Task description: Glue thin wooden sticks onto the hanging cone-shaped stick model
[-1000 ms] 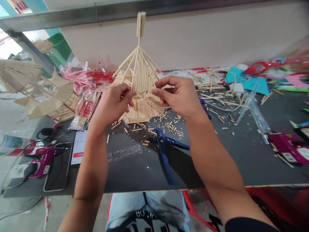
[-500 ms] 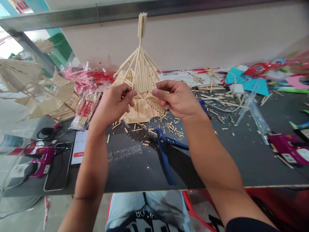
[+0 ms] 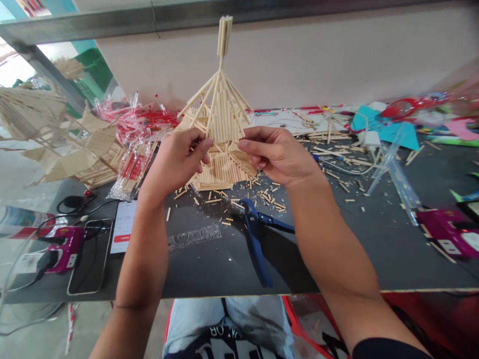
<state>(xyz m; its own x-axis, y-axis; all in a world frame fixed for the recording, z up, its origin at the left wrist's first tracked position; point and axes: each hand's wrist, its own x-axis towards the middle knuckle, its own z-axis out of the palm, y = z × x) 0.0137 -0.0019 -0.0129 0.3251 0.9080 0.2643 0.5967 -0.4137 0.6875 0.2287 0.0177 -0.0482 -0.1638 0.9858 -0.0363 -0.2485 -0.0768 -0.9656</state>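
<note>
A cone-shaped stick roof (image 3: 223, 107), made of thin pale wooden sticks with a bundled spire on top, is held up in front of me. My left hand (image 3: 183, 157) pinches its lower left edge between thumb and fingers. On the opposite side, my right hand (image 3: 279, 153) grips the lower right edge in the same way. Behind and below the roof, a stick base (image 3: 220, 172) with slatted sides stands on the dark table; my hands and the roof hide part of it.
Blue cutters (image 3: 258, 244) and a clear ruler (image 3: 194, 237) lie near the front. Stick offcuts (image 3: 267, 197) are scattered about. At left are two phones (image 3: 90, 257), a purple power block (image 3: 65, 249) and another stick model (image 3: 86, 149). Plastic-wrapped sticks (image 3: 134, 164) lie behind.
The roof and both hands sit slightly further right in view, with the spire shifted right and a little up. Both hands keep their hold.
</note>
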